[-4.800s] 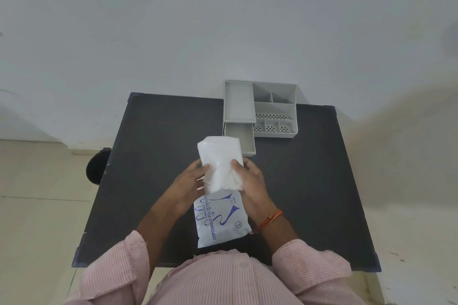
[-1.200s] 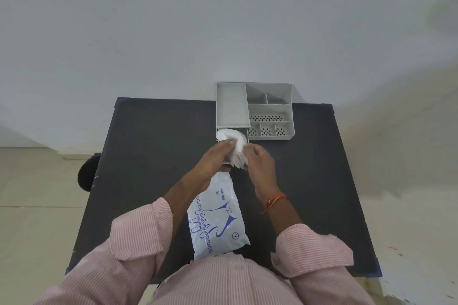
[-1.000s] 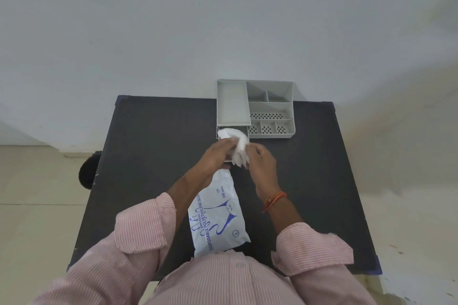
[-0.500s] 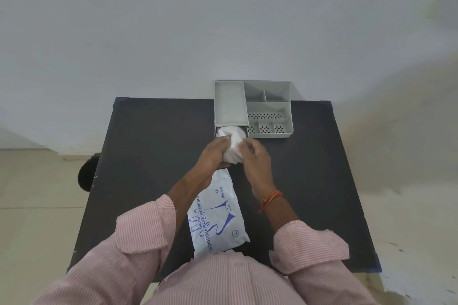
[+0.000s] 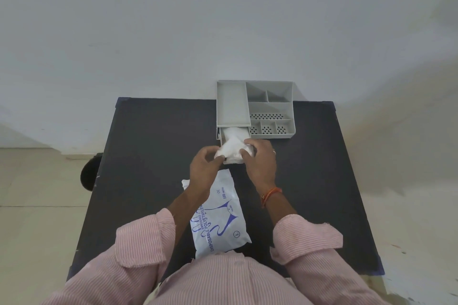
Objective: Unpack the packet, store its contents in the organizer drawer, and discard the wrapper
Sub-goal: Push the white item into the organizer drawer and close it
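Nearest us the printed wrapper [image 5: 219, 215] flat on the black table [image 5: 153, 146], our left hand [image 5: 204, 164] and right hand [image 5: 260, 160] pinching the white glove bundle [image 5: 231, 147], half inside the open drawer [image 5: 219, 134] of the grey organizer [image 5: 270, 110].

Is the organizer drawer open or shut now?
Open: the drawer is pulled out below the organizer, and the white glove bundle lies partly inside it.
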